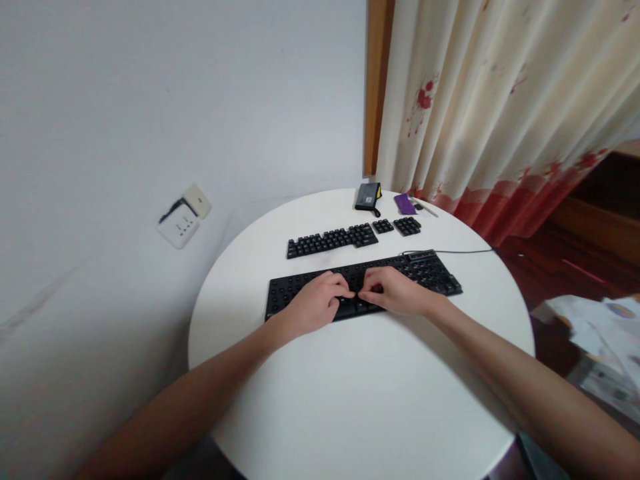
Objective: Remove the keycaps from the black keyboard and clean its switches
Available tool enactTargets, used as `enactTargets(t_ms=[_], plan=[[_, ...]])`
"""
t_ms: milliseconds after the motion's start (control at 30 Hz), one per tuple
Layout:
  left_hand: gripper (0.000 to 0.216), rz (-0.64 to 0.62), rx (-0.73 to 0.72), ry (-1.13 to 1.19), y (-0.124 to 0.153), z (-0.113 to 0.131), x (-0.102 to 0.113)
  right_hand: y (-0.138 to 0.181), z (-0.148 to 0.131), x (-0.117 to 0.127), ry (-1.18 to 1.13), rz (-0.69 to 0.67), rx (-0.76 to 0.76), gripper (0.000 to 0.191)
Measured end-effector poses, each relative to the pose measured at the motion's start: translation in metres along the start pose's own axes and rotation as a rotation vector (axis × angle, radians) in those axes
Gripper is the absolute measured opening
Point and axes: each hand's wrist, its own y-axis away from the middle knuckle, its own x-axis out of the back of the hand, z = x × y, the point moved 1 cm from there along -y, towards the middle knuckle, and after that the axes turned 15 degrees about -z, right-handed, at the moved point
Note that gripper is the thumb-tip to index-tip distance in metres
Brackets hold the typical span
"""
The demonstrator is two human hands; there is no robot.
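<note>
A black keyboard [435, 275] lies on the round white table, many of its positions bare of keycaps and showing round stubs. Over its front middle, my left hand [317, 298] rests with the index finger stretched toward the centre and the thumb apart from it. Just to the right, my right hand [393, 288] is closed in a pinch, its fingertips down at the keyboard close to the left fingertip. Whatever is between those fingertips is too small to make out. Behind the keyboard, loose black keycaps [330, 241] are laid out in keyboard order.
Smaller keycap groups, a square one [383, 226] and a number-pad block [407, 227], sit to the right. Farther back are a dark box-like item [367, 196] and a purple piece [405, 204]. A cable [465, 251] runs off the right edge. Wall and curtain [470, 100] border the table [325, 400].
</note>
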Motion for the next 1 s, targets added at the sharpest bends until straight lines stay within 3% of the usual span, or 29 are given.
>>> enactTargets(t_ms=[600,1000], plan=[[0.039,-0.036,0.022,-0.019,0.002,0.001,0.0,-0.001,0.003,-0.001,-0.043,0.011,-0.016,0.017],[0.029,-0.05,-0.004,-0.227,0.004,0.016,0.006,-0.004,0.003,-0.004,0.037,-0.002,-0.053,0.008]])
